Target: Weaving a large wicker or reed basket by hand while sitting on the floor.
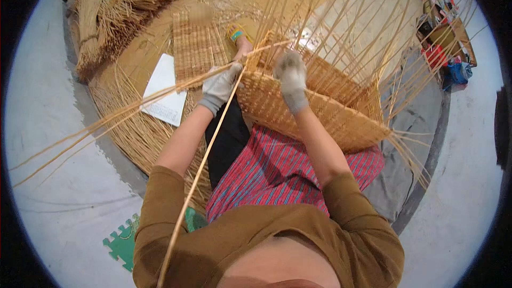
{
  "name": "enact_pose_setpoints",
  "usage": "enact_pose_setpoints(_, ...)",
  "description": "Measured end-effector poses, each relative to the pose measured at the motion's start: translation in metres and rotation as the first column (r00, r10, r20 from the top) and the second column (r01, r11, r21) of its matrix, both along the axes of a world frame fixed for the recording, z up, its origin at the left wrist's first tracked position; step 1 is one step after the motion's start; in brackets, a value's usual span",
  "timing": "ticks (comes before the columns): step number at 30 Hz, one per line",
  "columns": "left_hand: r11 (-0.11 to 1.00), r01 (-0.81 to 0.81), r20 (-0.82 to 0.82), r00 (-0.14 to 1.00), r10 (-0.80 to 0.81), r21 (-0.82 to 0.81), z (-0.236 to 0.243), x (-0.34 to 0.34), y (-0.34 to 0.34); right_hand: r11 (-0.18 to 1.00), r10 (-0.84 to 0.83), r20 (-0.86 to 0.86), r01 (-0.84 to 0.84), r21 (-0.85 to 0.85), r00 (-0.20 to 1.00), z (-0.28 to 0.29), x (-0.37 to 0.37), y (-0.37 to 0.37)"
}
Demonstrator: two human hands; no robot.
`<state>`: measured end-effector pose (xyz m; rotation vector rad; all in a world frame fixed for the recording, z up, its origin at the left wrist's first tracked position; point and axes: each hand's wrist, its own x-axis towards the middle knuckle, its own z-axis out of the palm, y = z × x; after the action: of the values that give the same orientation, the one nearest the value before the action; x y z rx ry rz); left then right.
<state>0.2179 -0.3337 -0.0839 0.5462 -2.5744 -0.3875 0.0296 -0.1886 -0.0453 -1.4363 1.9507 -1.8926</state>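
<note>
A half-woven wicker basket (pixel 320 114) rests tilted across my lap, with long loose strands standing up from its far walls. At its left corner my left hand (pixel 220 86), in a pale work glove, is closed around a bundle of wicker strands (pixel 133 104) that trails off to the left. One long thicker strand (pixel 205 154) runs from that corner down past my left arm. My right hand (pixel 292 77), gloved too, is closed over the basket's near wall, fingers hidden inside; what it grips cannot be made out.
Bundles of dry strands (pixel 128 5) lie at the far left, more loose ones (pixel 133 136) on the near left floor. A flat woven panel (pixel 197 48) and a white sheet (pixel 164 93) lie left of the basket. A cluttered box (pixel 448 37) stands far right, a green foam mat piece (pixel 124 242) near left.
</note>
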Motion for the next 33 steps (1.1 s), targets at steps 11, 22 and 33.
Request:
enact_pose_setpoints(11,0.982,0.176,-0.084,0.982,-0.17,0.071,0.022,-0.015,0.069,0.976,-0.213,0.688,0.121,0.181,0.694,-0.013,-0.012,0.127)
enact_pose_setpoints(22,0.999,-0.007,0.134,0.991,0.001,0.038,0.014,-0.043,0.085,0.979,-0.188,0.196,0.2,-0.044,0.962,0.1,-0.031,0.018)
enact_pose_setpoints(33,0.996,0.086,0.165,0.982,-0.087,0.014,0.038,-0.094,0.155,0.868,-0.367,-0.454,0.475,0.147,0.812,0.052,-0.054,0.091)
